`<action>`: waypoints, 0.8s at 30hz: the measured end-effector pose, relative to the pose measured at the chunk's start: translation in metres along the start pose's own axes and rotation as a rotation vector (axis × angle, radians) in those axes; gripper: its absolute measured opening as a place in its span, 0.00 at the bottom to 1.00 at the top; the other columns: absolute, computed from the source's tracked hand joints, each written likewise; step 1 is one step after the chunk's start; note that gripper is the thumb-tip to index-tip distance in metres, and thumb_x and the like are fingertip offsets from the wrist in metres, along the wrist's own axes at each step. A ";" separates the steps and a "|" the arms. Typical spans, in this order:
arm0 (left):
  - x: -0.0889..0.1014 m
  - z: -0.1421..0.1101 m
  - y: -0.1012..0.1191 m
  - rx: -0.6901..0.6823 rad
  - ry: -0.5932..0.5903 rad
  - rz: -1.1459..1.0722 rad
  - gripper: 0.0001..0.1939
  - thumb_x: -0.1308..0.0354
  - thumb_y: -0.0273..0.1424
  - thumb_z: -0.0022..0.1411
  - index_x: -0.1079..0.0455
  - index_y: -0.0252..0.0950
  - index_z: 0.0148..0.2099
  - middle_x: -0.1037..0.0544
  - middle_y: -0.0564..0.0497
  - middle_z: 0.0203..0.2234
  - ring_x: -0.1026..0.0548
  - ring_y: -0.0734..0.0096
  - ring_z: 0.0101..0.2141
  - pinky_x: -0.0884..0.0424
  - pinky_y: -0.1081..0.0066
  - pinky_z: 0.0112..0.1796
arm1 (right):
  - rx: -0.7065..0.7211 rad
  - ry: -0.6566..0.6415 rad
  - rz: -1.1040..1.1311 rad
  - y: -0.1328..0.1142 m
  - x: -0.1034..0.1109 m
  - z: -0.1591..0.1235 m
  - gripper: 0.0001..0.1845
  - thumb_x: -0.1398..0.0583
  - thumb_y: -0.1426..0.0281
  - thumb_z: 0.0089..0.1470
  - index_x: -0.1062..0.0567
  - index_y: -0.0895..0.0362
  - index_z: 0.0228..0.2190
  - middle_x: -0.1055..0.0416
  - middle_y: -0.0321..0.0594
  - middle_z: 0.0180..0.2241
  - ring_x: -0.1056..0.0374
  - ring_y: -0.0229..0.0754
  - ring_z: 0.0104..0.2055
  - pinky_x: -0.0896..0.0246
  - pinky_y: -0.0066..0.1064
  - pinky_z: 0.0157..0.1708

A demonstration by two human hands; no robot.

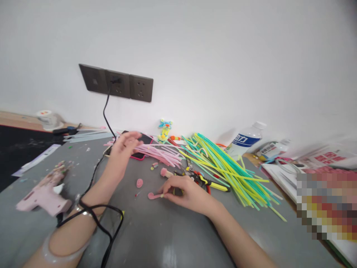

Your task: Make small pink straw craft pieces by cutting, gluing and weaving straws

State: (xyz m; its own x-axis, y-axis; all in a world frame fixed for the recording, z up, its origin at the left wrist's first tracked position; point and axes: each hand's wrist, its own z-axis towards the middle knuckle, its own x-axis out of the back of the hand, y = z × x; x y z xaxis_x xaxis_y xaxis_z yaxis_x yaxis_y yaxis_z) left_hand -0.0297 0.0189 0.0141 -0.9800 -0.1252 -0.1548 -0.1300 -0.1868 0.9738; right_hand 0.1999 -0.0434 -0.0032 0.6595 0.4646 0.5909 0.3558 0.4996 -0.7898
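Note:
My right hand pinches the tail of a pink pipe cleaner whose far end is curled into a small spiral. A pink coil lies apart on the grey table, just left of it. Behind the right hand's fingers is a short piece with a pink coiled head. My left hand is raised with fingers apart and nothing visible in it, at the left end of a bundle of pink pipe cleaners. That bundle lies partly over a phone with a pink edge.
A pink glue gun lies at left, its black cord crossing over my left forearm. Yellow-handled pliers sit beyond my right hand. Green and yellow pipe cleaners, a water bottle and a small colourful figure stand or lie towards the wall.

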 end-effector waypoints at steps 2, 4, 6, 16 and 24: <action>-0.003 -0.008 -0.004 0.008 -0.298 0.233 0.16 0.40 0.41 0.59 0.31 0.39 0.47 0.20 0.51 0.32 0.22 0.68 0.30 0.28 0.70 0.34 | -0.014 0.106 0.013 -0.001 0.002 0.002 0.05 0.40 0.71 0.60 0.25 0.55 0.32 0.21 0.40 0.36 0.28 0.38 0.33 0.36 0.28 0.33; -0.005 -0.016 -0.004 0.052 -0.608 0.446 0.15 0.40 0.43 0.60 0.29 0.38 0.43 0.24 0.55 0.23 0.27 0.71 0.23 0.34 0.73 0.26 | -0.007 0.212 -0.012 0.000 0.005 0.003 0.05 0.40 0.69 0.61 0.26 0.56 0.32 0.23 0.41 0.35 0.29 0.40 0.35 0.36 0.29 0.35; -0.004 -0.021 -0.002 0.073 -0.877 0.646 0.12 0.37 0.40 0.57 0.27 0.37 0.35 0.28 0.57 0.20 0.31 0.73 0.21 0.40 0.75 0.23 | -0.005 0.277 -0.074 0.004 0.007 0.004 0.06 0.40 0.69 0.60 0.27 0.56 0.31 0.25 0.41 0.32 0.31 0.41 0.35 0.37 0.31 0.36; -0.001 -0.026 -0.001 -0.088 -1.141 0.998 0.04 0.33 0.29 0.51 0.24 0.40 0.32 0.24 0.57 0.28 0.27 0.67 0.37 0.42 0.68 0.44 | -0.038 0.202 -0.471 0.022 0.001 0.002 0.05 0.35 0.77 0.55 0.23 0.56 0.30 0.30 0.36 0.28 0.35 0.40 0.33 0.49 0.32 0.35; -0.002 -0.026 0.001 -0.057 -1.122 0.838 0.05 0.39 0.33 0.57 0.26 0.38 0.31 0.24 0.55 0.26 0.28 0.69 0.32 0.37 0.71 0.37 | -0.044 0.258 -0.174 0.006 0.008 0.002 0.14 0.43 0.61 0.64 0.22 0.56 0.34 0.25 0.40 0.29 0.32 0.42 0.33 0.43 0.33 0.36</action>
State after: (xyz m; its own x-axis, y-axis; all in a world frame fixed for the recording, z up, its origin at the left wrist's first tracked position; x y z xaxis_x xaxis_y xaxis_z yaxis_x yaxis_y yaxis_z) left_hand -0.0240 -0.0062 0.0114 -0.3626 0.6126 0.7023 0.5260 -0.4875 0.6968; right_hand 0.2059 -0.0353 -0.0026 0.7305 0.1716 0.6610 0.5023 0.5207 -0.6903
